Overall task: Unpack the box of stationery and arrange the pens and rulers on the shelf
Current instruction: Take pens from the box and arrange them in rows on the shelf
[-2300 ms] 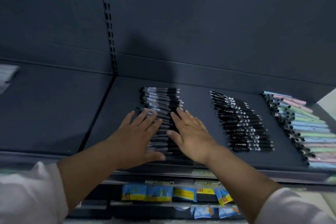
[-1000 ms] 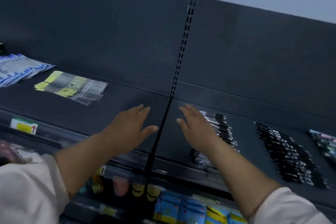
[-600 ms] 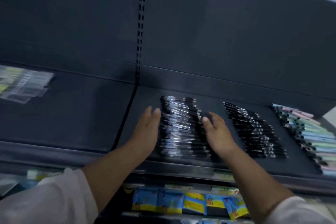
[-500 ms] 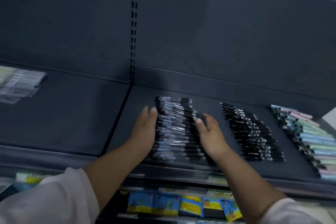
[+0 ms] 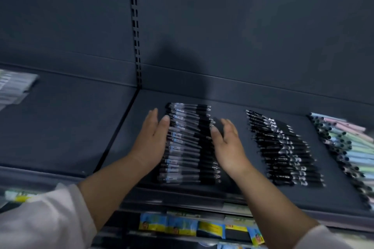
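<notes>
Pens (image 5: 188,145) in clear sleeves lie in a single column on the dark shelf (image 5: 232,105), each barrel running left to right across the board while the column itself runs from the front lip back toward the rear panel. The left hand (image 5: 150,143) stands on edge against the column's left side, fingers straight and pressed together, the palm touching the pen ends. The right hand (image 5: 228,145) mirrors it on the column's right side, fingers loosely together and a little curled, its edge at or just beside the pen tips; motion blur leaves the contact there uncertain. Neither hand grips anything. With the column caught between two flat palms, the coming move appears to be a squeeze inward along the barrels to square the ends, and both hands sit equally near. Right of this column, well apart, lies a second column of black pens (image 5: 283,147), and beyond that a row of pastel pens (image 5: 348,145) at the shelf's right edge. Left of the column stands the slotted upright (image 5: 135,26).
</notes>
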### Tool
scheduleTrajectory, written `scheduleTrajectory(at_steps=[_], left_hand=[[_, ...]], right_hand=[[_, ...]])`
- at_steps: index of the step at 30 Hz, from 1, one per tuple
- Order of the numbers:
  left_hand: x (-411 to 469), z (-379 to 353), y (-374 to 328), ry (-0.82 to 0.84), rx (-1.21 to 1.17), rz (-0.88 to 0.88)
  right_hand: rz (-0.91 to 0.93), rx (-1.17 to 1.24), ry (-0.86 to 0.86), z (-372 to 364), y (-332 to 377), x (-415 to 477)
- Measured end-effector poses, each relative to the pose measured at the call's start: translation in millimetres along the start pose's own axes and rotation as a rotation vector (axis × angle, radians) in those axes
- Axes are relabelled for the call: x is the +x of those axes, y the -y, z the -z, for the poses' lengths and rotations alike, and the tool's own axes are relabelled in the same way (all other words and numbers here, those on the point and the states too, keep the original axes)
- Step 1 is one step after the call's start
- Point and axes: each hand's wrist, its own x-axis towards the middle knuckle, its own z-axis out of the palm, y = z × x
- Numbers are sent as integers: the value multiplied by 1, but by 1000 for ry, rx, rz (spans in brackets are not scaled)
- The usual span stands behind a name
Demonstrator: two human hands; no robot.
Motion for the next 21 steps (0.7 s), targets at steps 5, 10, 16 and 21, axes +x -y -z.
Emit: scheduleTrajectory(at_steps=[5,10,16,21], left_hand=[[24,2,-10,33,17,24],[37,-4,-16,73,27,59],[30,-15,-20,120,46,-23],[32,-15,-20,97,-22,-23]], right_hand=[[-1,24,36,-3,4,22],[-13,33,47,-10,13,39],[63,3,116,-22,18,41],[65,20,63,-22,17,46]])
